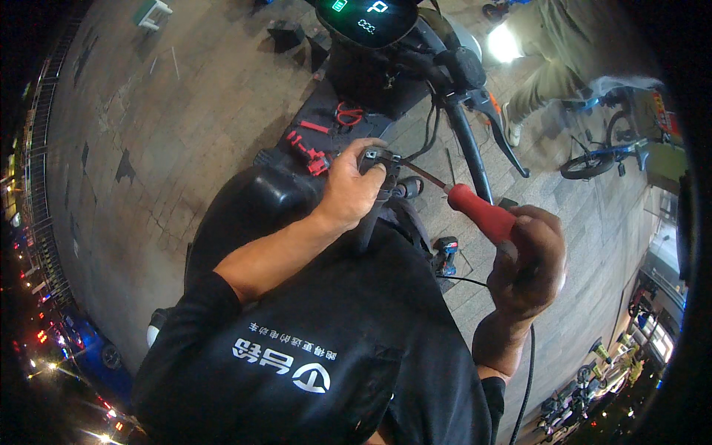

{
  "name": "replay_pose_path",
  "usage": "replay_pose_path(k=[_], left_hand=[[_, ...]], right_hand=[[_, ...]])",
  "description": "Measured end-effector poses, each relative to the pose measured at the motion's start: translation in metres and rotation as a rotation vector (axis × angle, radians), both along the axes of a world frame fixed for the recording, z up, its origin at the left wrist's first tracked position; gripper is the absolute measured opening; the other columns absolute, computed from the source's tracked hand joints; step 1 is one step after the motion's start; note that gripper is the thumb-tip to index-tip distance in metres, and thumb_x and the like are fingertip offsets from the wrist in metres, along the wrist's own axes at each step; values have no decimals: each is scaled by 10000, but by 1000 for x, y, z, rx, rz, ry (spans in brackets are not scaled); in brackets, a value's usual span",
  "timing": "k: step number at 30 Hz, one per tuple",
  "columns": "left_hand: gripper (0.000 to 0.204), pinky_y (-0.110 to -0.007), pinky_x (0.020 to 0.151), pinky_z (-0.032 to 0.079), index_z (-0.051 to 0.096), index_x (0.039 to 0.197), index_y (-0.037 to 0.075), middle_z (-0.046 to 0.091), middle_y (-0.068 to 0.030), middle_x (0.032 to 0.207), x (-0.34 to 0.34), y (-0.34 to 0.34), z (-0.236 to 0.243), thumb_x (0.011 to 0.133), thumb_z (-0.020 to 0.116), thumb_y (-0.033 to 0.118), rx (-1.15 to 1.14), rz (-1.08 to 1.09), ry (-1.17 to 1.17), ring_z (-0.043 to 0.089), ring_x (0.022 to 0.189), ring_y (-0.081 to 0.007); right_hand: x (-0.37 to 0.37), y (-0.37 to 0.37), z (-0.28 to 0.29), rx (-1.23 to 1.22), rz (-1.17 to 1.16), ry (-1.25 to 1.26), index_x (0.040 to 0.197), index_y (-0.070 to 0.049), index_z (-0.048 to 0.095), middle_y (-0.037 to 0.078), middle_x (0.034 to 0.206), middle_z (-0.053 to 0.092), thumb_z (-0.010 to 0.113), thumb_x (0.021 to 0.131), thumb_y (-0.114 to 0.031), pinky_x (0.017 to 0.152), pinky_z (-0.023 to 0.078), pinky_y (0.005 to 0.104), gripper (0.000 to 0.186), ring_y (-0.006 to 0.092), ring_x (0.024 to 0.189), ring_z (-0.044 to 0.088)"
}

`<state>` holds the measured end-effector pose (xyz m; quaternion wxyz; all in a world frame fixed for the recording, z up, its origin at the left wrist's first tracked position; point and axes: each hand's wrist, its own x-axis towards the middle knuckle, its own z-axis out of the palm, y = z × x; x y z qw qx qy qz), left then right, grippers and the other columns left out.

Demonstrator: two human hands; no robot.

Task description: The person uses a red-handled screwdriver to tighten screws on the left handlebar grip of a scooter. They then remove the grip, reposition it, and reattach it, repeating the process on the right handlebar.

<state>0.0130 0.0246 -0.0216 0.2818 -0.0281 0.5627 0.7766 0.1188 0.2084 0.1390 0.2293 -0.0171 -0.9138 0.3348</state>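
In the middle of the head view, my left hand point(354, 185) is closed around a small black part point(383, 160) with metal contacts or terminals along its top. A thin dark cable runs from near this part up toward the scooter's handlebar. My right hand point(530, 256) grips the red handle of a screwdriver point(478, 210). Its metal shaft points left, and the tip reaches the right side of the black part; the exact contact is too small to tell. Below my hands is the electric scooter's black seat point(271, 194).
Red-handled pliers or scissors point(348, 114) and a red tool point(317, 162) lie on the scooter's footboard. Above are the lit display point(367, 21) and a brake lever point(512, 152). A cordless tool point(446, 256) stands on the pavement. A person's leg point(545, 96) and a bicycle point(604, 157) are at right.
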Motion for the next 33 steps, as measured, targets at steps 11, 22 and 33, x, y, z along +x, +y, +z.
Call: replay_pose_path(k=[11, 22, 33], left_hand=[[312, -302, 650, 566, 541, 1178, 13, 635, -75, 931, -2, 1, 2, 871, 532, -41, -78, 15, 9, 634, 761, -138], [310, -308, 636, 584, 540, 1184, 25, 638, -81, 931, 0, 2, 10, 879, 532, -30, -36, 25, -50, 648, 750, -142], [318, -299, 637, 581, 538, 1193, 23, 639, -76, 926, 1, 3, 5, 879, 536, -32, 9, 47, -52, 640, 746, -131]], right_hand=[[19, 12, -4, 224, -75, -116, 1222, -46, 465, 215, 1075, 606, 686, 854, -185, 780, 505, 347, 452, 282, 944, 618], [11, 6, -2, 90, 74, 15, 1119, -75, 484, 164, 939, 592, 648, 758, -90, 702, 485, 329, 398, 240, 820, 595], [7, -12, -15, -274, 12, 109, 1132, -76, 459, 217, 1049, 615, 670, 801, -37, 797, 537, 363, 395, 269, 915, 637]])
